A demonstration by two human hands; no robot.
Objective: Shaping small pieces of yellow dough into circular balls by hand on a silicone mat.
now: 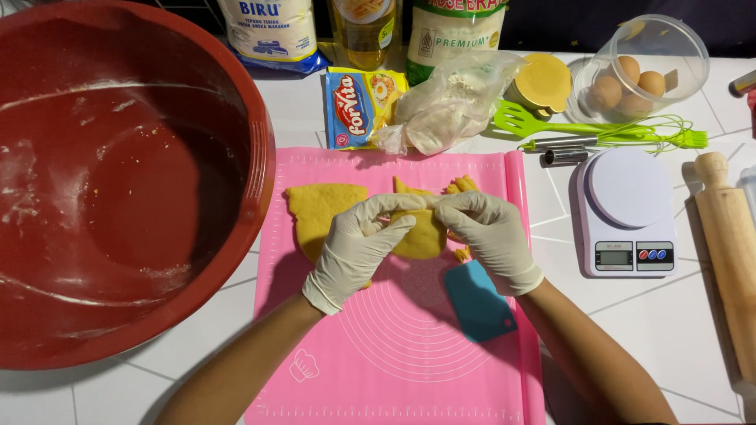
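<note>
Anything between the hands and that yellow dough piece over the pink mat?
Nothing visible. The left hand and right hand, both gloved, already grip the yellow dough piece directly, above the pink mat. The blue scraper lies off to the right.

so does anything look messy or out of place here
Nothing spilled or damaged. Only the red bowl shows white floury smears inside, and its rim overlaps the pink mat. Both gloved hands hold the yellow dough.

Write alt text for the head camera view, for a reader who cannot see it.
Two hands in white gloves, left hand and right hand, pinch a piece of yellow dough above a pink silicone baking mat. A flat yellow dough slab and a blue plastic scraper lie on the mat, with a large red mixing bowl left and a white kitchen scale right.
</note>
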